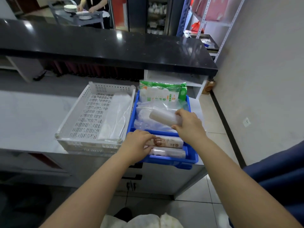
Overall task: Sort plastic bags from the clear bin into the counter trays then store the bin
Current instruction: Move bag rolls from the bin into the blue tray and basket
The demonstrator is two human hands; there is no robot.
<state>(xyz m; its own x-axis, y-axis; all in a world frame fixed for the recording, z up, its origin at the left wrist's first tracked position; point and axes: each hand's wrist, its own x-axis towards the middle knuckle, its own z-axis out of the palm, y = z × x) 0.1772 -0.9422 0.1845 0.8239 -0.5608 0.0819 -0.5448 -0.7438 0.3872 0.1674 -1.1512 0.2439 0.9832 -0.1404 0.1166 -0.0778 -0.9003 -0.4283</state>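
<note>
Two blue trays sit end to end on the white counter. Over the far blue tray, my right hand grips a roll of clear plastic bags. That tray also holds loose clear bags and a green-and-white bag pack leaning at its back. My left hand rests on a printed roll of bags in the near blue tray, beside a second roll. To the left, a white perforated tray holds a folded stack of clear bags. The clear bin is not in view.
A black raised countertop runs across behind the trays, with a small white shelf unit under its right end. A wall stands to the right. Beyond the counter another person handles plates at a grey cart. White bags lie on the floor.
</note>
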